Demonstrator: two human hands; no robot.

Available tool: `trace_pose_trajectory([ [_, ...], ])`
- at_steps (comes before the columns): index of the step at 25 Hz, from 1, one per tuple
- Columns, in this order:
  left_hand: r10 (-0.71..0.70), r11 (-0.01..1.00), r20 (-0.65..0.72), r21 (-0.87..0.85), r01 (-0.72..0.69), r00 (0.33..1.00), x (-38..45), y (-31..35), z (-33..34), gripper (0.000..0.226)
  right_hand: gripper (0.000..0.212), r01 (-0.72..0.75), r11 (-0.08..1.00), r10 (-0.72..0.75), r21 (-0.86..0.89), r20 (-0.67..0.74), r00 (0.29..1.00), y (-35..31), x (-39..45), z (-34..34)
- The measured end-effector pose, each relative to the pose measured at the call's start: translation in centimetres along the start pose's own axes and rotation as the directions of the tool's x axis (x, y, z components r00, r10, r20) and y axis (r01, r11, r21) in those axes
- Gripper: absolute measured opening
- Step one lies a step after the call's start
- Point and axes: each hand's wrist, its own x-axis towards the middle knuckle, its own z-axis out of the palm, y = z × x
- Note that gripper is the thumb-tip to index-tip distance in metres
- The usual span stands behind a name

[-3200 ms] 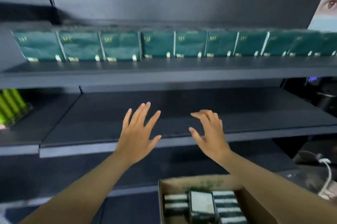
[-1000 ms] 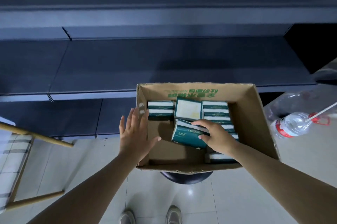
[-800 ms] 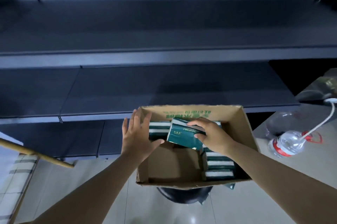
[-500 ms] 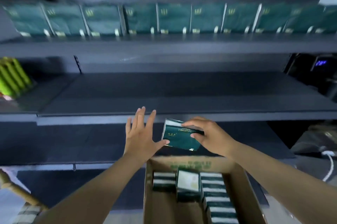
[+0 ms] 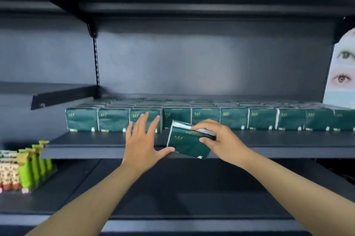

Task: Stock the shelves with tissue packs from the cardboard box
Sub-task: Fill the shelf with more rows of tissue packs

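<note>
Before stocked shelf point(image 5: 107, 144), right hand point(image 5: 221, 139) grips tissue pack point(image 5: 187, 142); left hand point(image 5: 143, 143) fingers spread.

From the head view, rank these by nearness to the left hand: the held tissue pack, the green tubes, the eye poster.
1. Held tissue pack: touching the left hand at the thumb, right of it.
2. Green tubes: lower shelf, far left.
3. Eye poster: far right, upper edge.

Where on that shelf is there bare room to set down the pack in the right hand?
Free: the shelf's front strip, between the row of tissue packs and the front lip, along its whole width. Behind it the packs look tightly packed. The right hand grips the tissue pack; the left hand's thumb touches it.
</note>
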Motion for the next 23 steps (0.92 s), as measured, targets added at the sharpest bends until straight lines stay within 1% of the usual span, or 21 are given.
trace_pose_trajectory([
  [2,-0.002,1.000,-0.001,0.007,0.002,1.000,2.1,-2.8,0.8,0.100,0.034,0.007,0.999,-0.010,-0.043,-0.064,0.998,0.2,3.5,0.9],
  [5,0.045,0.996,0.060,0.072,-0.049,0.997,4.7,-6.5,3.1,0.100,0.033,-0.020,0.989,0.002,-0.144,-0.128,0.992,2.1,8.1,2.7],
  [7,0.102,0.987,0.095,0.111,-0.112,0.990,6.4,-8.1,5.1,0.101,0.034,-0.052,0.983,0.026,-0.178,-0.146,0.989,4.0,10.7,4.3],
  [9,0.136,0.983,0.121,0.106,-0.149,0.983,7.6,-8.9,6.8,0.102,0.035,-0.082,0.978,0.052,-0.190,-0.158,0.986,5.8,12.4,5.7],
  [11,0.133,0.985,0.129,0.089,-0.145,0.983,8.3,-9.3,8.1,0.104,0.036,-0.077,0.952,0.034,-0.295,-0.149,0.988,7.2,13.4,6.8],
  [13,0.126,0.986,0.131,0.097,-0.139,0.983,8.3,-9.5,8.5,0.101,0.043,-0.061,0.899,0.009,-0.434,-0.121,0.993,8.1,13.9,7.7],
  [14,0.130,0.986,0.114,0.089,-0.140,0.985,8.2,-9.4,8.5,0.098,0.046,-0.056,0.882,-0.003,-0.468,-0.125,0.992,8.3,13.9,8.0],
  [17,0.116,0.992,0.133,0.040,-0.123,0.984,8.3,-9.1,8.5,0.091,0.052,-0.045,0.860,-0.055,-0.509,-0.180,0.982,8.3,13.4,8.2],
  [20,0.124,0.992,0.147,0.019,-0.129,0.981,8.4,-8.9,8.2,0.092,0.053,-0.062,0.853,-0.071,-0.518,-0.234,0.970,8.0,11.8,7.4],
  [23,0.133,0.991,0.110,-0.029,-0.131,0.985,8.4,-9.2,8.2,0.094,0.051,-0.078,0.844,-0.074,-0.530,-0.259,0.963,7.8,8.6,5.8],
])
